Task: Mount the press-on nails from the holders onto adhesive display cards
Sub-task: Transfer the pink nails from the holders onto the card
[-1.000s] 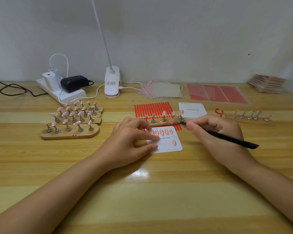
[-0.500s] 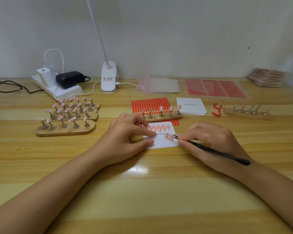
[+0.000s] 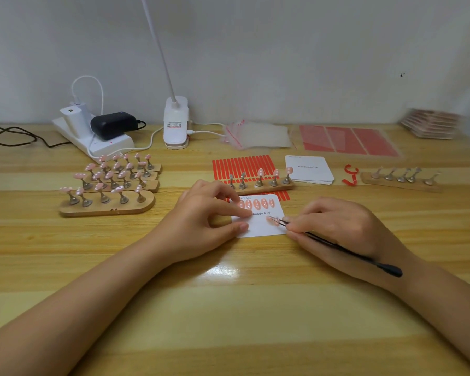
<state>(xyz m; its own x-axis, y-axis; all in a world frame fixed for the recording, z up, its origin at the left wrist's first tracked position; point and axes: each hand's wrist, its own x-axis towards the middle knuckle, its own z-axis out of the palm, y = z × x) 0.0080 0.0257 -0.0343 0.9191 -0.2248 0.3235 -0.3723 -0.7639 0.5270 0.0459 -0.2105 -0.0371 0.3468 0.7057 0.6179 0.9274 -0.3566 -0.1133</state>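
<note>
wooden desk [image 3: 228, 308] | left hand [image 3: 209, 213] fingertips press card [image 3: 258, 229] flat | right hand [image 3: 334, 226] pinches tweezers [image 3: 337, 244], tips on nail [image 3: 272, 220] | top row filled, lower row just begun, many holders [image 3: 106, 185] still loaded

Even, soft light from above — a bright glare patch sits on the wooden table [image 3: 228, 270] just toward six o'clock from the hands. Shadows are faint. The centre is fairly sharp; the stack of cards [image 3: 432, 123] at two o'clock smears into blur, and the table edge bows with wide-angle distortion.
</note>
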